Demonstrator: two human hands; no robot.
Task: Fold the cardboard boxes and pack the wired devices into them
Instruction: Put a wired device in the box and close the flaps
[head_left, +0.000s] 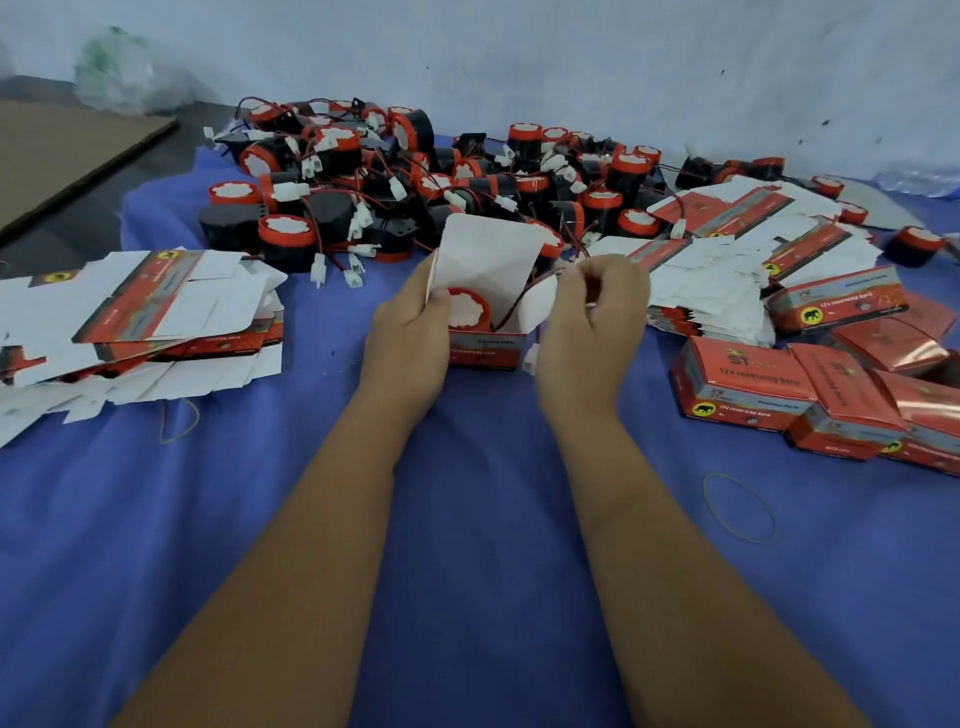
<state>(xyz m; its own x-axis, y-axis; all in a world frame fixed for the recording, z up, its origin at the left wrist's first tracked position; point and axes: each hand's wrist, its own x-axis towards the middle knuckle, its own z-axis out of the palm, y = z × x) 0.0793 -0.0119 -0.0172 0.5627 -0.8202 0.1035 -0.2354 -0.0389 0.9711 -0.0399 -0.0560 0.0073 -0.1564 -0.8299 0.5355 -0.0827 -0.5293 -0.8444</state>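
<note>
Centrally, the open box (485, 349) stands on the blue cloth (467, 519), mouth upward, lid flap raised away from the person, long axis running left to right. One device (467, 306) sits inside, red-rimmed face up. The left hand (410, 338) grips the box's left wall, fingers wrapped around it. The right hand (589, 322) pinches the device's wire (524, 296) between fingertips; the white connector (531, 358) hangs outside the right wall.
</note>
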